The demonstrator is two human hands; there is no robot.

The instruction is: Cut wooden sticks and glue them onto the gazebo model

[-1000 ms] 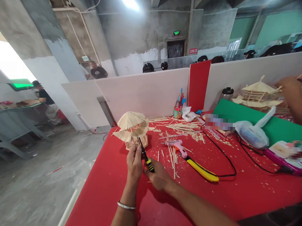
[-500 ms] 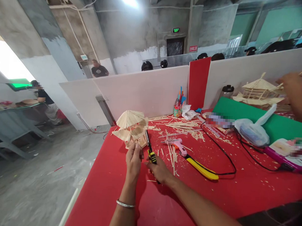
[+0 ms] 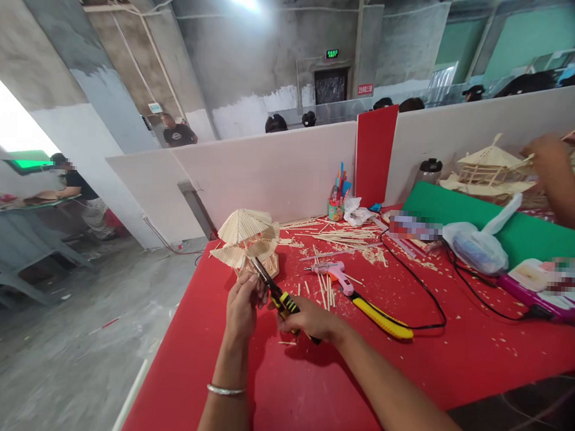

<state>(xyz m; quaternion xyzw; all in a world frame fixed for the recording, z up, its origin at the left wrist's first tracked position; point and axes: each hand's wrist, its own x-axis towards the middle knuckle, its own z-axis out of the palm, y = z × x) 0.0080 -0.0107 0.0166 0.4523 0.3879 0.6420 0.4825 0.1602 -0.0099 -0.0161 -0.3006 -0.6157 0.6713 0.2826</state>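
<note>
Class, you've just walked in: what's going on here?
A person's right hand grips a black-and-yellow tool, its tip by the left hand; anything that hand holds is too small to tell. Just beyond stands a roofed stick model. A pink glue gun and loose sticks lie to the right. Farther right, another person's hand is near a second model.

The tabletop [image 3: 299, 387] is bright red, speckled with pale straw-coloured shavings [image 3: 379, 257]. The pliers [image 3: 288, 302] have handles banded in yellow and black, with dark grey metal above. The stick model [image 3: 244, 226] is pale straw, its roof finely striped. The glue gun [image 3: 336, 273] is pink with a touch of orange. A cutter [image 3: 383, 318] is yellow, a flat board [image 3: 435, 206] green, an upright panel [image 3: 374, 156] red, the partition [image 3: 280, 171] white, a bracelet [image 3: 226, 390] silver.
</note>
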